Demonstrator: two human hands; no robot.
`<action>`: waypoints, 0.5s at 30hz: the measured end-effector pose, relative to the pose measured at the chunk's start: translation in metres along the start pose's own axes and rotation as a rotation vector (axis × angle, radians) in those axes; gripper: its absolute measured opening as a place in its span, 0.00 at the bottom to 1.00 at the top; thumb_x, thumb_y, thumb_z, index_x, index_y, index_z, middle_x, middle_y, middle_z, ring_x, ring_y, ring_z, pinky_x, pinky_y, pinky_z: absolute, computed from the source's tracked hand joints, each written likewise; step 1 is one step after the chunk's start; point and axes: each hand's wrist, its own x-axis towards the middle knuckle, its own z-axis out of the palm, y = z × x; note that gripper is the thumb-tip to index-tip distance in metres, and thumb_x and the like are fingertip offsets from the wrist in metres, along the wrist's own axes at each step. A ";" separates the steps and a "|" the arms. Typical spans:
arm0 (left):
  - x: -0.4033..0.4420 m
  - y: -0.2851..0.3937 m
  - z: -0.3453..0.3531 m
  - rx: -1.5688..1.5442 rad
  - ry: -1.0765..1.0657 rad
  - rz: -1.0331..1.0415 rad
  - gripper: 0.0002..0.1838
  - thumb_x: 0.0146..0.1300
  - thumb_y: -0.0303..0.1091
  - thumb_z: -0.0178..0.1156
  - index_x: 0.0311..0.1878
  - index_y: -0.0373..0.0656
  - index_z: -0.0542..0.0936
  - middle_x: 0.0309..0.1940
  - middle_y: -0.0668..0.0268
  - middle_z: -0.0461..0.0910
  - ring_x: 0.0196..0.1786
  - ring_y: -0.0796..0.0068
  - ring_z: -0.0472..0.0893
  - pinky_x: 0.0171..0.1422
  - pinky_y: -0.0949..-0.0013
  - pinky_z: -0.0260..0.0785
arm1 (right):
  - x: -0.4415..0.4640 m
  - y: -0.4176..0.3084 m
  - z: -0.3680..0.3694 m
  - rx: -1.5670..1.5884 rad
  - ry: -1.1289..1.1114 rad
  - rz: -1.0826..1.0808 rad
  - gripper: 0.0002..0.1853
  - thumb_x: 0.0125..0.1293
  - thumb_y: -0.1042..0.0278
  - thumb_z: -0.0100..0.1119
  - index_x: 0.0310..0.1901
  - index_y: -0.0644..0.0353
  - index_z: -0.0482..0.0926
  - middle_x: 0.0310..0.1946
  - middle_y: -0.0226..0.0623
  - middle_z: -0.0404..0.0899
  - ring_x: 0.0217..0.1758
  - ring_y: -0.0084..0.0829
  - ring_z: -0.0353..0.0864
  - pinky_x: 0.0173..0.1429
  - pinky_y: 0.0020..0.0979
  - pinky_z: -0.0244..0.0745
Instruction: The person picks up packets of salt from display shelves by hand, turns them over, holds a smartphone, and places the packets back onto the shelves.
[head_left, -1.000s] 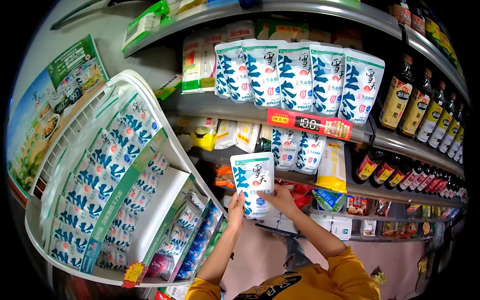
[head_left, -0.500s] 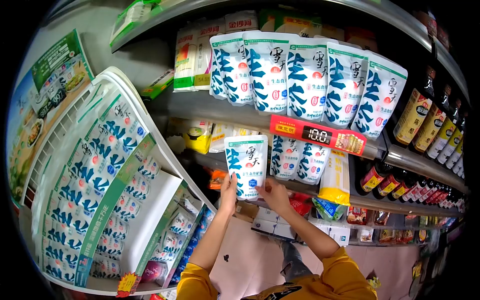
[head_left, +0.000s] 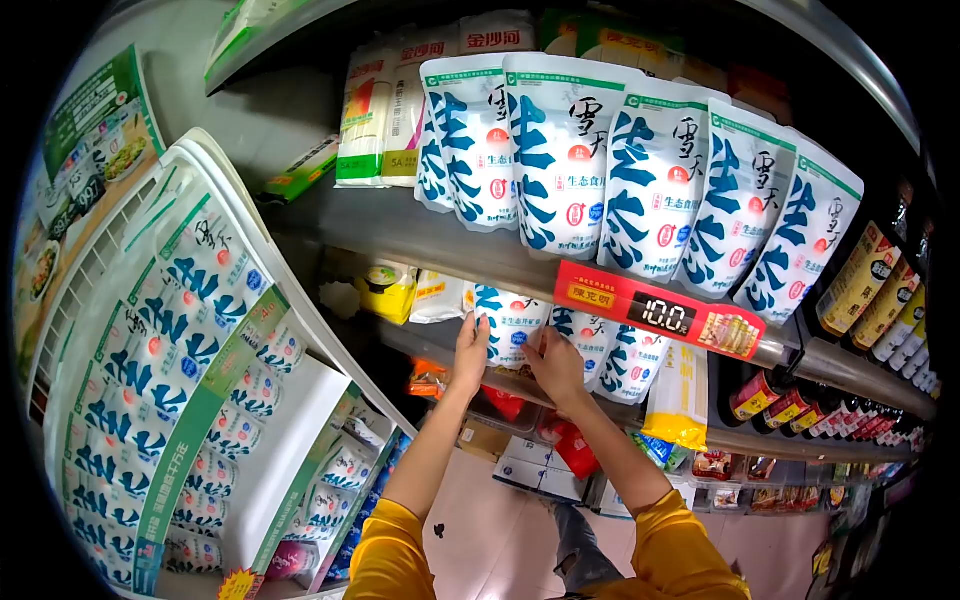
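A white salt pouch (head_left: 508, 318) with blue-green lettering stands upright on the lower shelf, its top hidden under the upper shelf's edge. My left hand (head_left: 470, 357) grips its left side, thumb in front. Pinched at its lower right edge is my right hand (head_left: 555, 366), fingers curled. Directly to the right stand matching salt pouches (head_left: 632, 365), and a yellow-and-white packet (head_left: 677, 395) comes after them. On the left, a yellow packet (head_left: 387, 290) and a white packet (head_left: 437, 297) sit close to my left hand.
Above, a row of salt pouches (head_left: 655, 185) lines the upper shelf, with noodle packs (head_left: 362, 120) behind. A red price label (head_left: 660, 308) hangs on the shelf edge. At left stands a white display rack (head_left: 310, 410) of salt pouches. Dark sauce bottles (head_left: 752, 396) fill the right.
Both hands have carried the salt pouch forward, from in front of the lower shelf into the spot left of the matching pouches. The view has moved closer to the shelves.
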 end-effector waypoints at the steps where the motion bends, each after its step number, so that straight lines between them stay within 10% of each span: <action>1: 0.005 -0.010 -0.002 0.025 -0.001 0.013 0.15 0.64 0.36 0.44 0.51 0.39 0.66 0.40 0.70 0.71 0.41 0.84 0.68 0.47 0.79 0.59 | 0.001 0.001 0.001 -0.045 0.004 0.015 0.14 0.52 0.60 0.55 0.32 0.63 0.70 0.27 0.48 0.74 0.30 0.44 0.76 0.32 0.40 0.71; 11: 0.008 -0.045 -0.003 -0.072 -0.022 -0.057 0.13 0.64 0.34 0.45 0.48 0.38 0.68 0.37 0.73 0.71 0.39 0.86 0.67 0.44 0.82 0.60 | -0.002 0.017 0.007 -0.100 -0.003 -0.065 0.14 0.50 0.60 0.58 0.28 0.64 0.69 0.20 0.49 0.74 0.27 0.46 0.76 0.31 0.38 0.71; 15: 0.008 -0.047 -0.002 -0.007 0.025 -0.129 0.18 0.63 0.36 0.47 0.55 0.39 0.65 0.41 0.71 0.71 0.41 0.85 0.67 0.46 0.81 0.60 | 0.000 0.019 0.006 -0.107 -0.096 -0.051 0.08 0.54 0.65 0.52 0.33 0.59 0.72 0.35 0.43 0.72 0.31 0.45 0.75 0.33 0.39 0.72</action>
